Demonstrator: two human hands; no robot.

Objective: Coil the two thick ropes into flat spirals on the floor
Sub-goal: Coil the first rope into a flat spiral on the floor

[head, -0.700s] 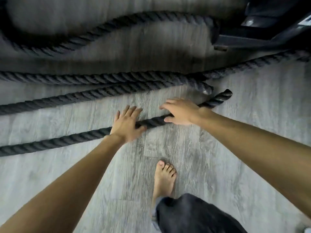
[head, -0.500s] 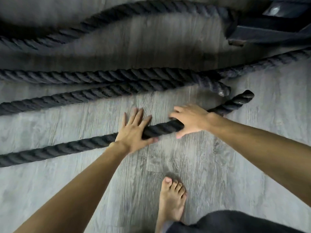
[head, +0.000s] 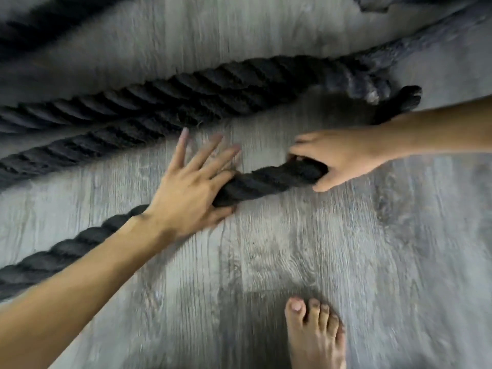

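Observation:
A thick black twisted rope, the near rope [head: 261, 182], runs from the lower left across the grey plank floor to its end [head: 410, 98] past my right wrist. My left hand [head: 186, 187] lies flat on it, fingers spread and straight, thumb on the near side. My right hand [head: 343, 158] has its fingers curled around the same rope a hand's width further right. The second rope [head: 186, 102] lies doubled just beyond, its blunt end [head: 372, 91] close to the near rope's end. The picture is blurred by motion.
A further rope strand [head: 40, 30] crosses the top left, blurred. A dark object [head: 399, 1] sits at the top right edge. My bare foot [head: 314, 334] stands on the floor [head: 292, 249] at the bottom, right of centre.
My head has come down closer to the floor. My right hand has curled around the near rope, which now sits slightly raised between my hands. My left hand stays spread on it.

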